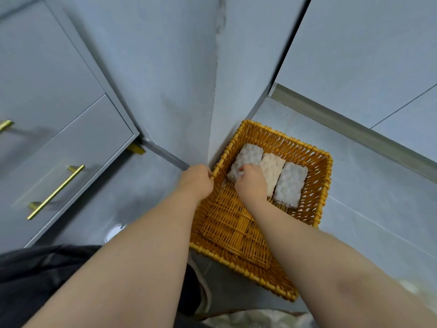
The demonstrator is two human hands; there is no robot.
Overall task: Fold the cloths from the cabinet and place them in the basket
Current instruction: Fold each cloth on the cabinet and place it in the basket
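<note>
Cloths (292, 183), three and folded, are laid side by side in the basket (318, 185) toward its 12 o'clock end. The grey cloth (250, 155) at 9 o'clock of the row is gripped by the right hand (250, 183), fingers curled. The basket's 9 o'clock rim is clasped by the left hand (196, 181). Drawers (71, 150) are seen farther toward 9 o'clock.

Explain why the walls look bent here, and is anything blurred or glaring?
Head view: the wide-angle lens bows the cabinet edges and wall corner; light is soft, with faint shadows beside the brass handles; a bright patch, perhaps glare, sits on the floor; the wicker basket and folded cloths look sharp; pale fabric at the bottom edge is blurred.
</note>
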